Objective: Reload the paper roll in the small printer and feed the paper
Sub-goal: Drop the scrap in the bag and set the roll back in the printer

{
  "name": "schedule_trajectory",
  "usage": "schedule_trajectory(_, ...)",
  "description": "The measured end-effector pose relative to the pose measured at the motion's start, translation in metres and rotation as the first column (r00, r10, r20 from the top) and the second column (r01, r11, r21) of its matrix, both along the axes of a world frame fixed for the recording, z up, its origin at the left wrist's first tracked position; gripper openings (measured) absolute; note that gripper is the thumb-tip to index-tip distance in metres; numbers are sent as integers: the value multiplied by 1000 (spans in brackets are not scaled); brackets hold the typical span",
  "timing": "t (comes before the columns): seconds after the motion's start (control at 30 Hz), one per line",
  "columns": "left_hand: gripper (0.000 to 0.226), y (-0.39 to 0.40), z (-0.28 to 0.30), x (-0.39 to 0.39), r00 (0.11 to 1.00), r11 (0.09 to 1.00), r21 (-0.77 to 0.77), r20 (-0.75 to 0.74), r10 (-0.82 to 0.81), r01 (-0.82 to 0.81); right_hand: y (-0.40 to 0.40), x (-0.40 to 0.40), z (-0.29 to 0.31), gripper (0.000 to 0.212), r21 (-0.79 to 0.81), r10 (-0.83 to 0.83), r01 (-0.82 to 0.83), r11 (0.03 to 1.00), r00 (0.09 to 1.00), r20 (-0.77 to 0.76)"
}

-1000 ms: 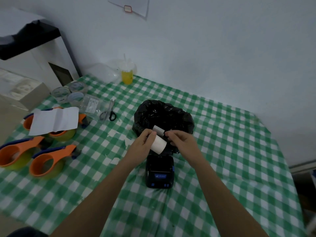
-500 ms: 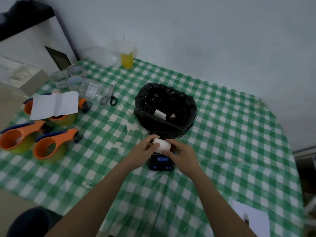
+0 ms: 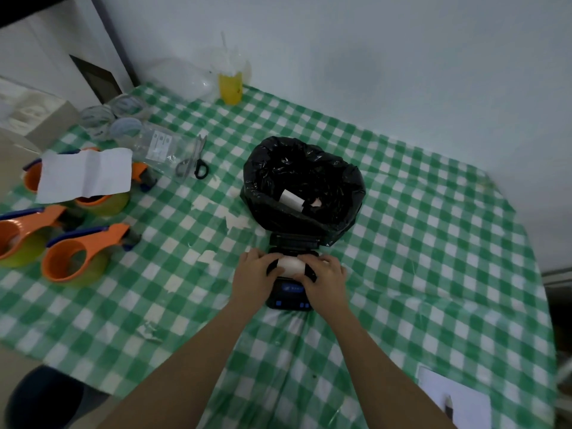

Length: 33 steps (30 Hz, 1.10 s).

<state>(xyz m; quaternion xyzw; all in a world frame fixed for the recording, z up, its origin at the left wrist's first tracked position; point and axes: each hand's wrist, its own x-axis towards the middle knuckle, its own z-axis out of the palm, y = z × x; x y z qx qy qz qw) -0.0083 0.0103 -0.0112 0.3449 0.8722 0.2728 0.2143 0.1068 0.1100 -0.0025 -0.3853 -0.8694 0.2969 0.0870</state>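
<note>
- Your left hand (image 3: 253, 269) and right hand (image 3: 325, 274) cover both ends of the paper roll (image 3: 290, 265), so its seating in the printer (image 3: 289, 291) is hidden.
- The printer's panel markings are too blurred to read.
- The white sheet (image 3: 455, 400) runs off the lower edge.
- One orange tape dispenser (image 3: 18, 233) is cut by the left edge.

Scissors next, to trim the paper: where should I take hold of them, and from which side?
Take the scissors by the handle loops, probably reaching with the left hand. They lie flat on the tablecloth, loops toward the person and blades pointing away toward the wall.
</note>
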Motion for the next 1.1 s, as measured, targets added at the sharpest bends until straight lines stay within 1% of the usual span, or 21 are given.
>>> schedule_trajectory(0.1, 31, 6, -3, -1, 998, 1000, -30, -58, -1, -1, 6, -2, -6, 34, -35, -17, 20, 999, 997, 71)
schedule_trajectory(0.2, 31, 12, -3, -3, 996, 999, -54, -85, -1, -3, 9, -5, -8, 34, -54, -23, 26, 998, 997, 68)
schedule_trajectory(0.27, 30, 15, -3, -4, 995, 997, -82, -96, -17, 9, 11, -5, -10, 34, -29, -4, 6, 1000, 998, 68)
schedule_trajectory(0.37, 29, 19, -2, -6, 995, 991, -132, -95, -43, 30, 13, -5, -16, 35, 45, 48, -53, 998, 992, 114)
schedule_trajectory(0.43, 29, 22, -1, -5, 995, 991, -135, -90, -37, 25, 12, -4, -22, 34, 77, 44, -52, 996, 995, 93)
schedule_trajectory(0.5, 28, 22, -1, -4, 996, 991, -133, -87, -23, 11, 9, -2, -27, 31, 93, 1, -4, 996, 999, 35)
schedule_trajectory(0.57, 29, 22, -2, -4, 997, 991, -132, -80, -17, 6, 7, 0, -30, 27, 131, -53, 59, 990, 997, -47)
schedule_trajectory(0.63, 30, 21, -1, -4, 998, 991, -131, -67, -15, 6, 6, 0, -31, 23, 165, -74, 89, 982, 993, -92)
schedule_trajectory(0.73, 31, 20, -1, -3, 999, 992, -123, -38, -2, -3, 7, -2, -30, 15, 208, -56, 68, 976, 996, -63)
schedule_trajectory(0.8, 33, 18, -1, -3, 1000, 993, -116, -10, -1, 0, 8, -3, -29, 11, 253, -13, 21, 967, 999, -31)
schedule_trajectory(0.9, 35, 14, 1, -5, 997, 993, -119, 73, -6, 15, 7, -3, -26, 6, 287, 44, -43, 957, 999, 4)
schedule_trajectory(0.93, 33, 13, 1, -6, 995, 994, -106, 96, 16, -6, 7, -3, -24, 6, 274, 50, -50, 960, 999, 9)
schedule_trajectory(1.03, 21, 8, 5, -10, 977, 984, -13, 116, 179, -178, 6, -4, -22, 6, 226, 51, -51, 973, 999, 8)
schedule_trajectory(1.07, 19, 8, 7, -11, 975, 979, 35, 104, 197, -202, 6, -4, -22, 7, 216, 53, -53, 975, 999, 5)
schedule_trajectory(1.1, 19, 8, 11, -12, 980, 979, 81, 76, 183, -189, 5, -3, -21, 7, 203, 56, -55, 978, 998, 1)
